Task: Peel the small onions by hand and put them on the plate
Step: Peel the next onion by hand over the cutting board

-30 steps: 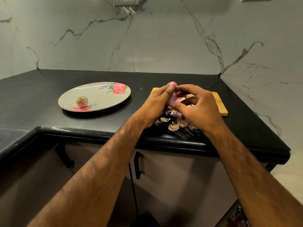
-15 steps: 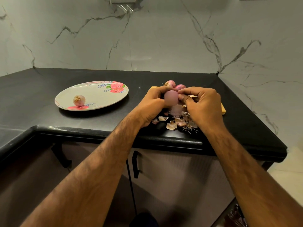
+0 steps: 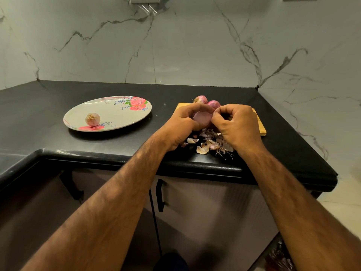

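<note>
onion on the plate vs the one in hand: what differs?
Place: the onion on the plate sits alone on the plate, untouched; the held onion is gripped by the left hand while the right hand pinches its edge, above the peel scraps. Look: the onion on the plate is pale with a brownish top; the held onion is smooth, pale purple. Both are small and round.

You're facing a black counter. A wooden cutting board lies on its right part. A marble wall rises behind the counter, and cabinet doors with a black handle sit beneath it.
</note>
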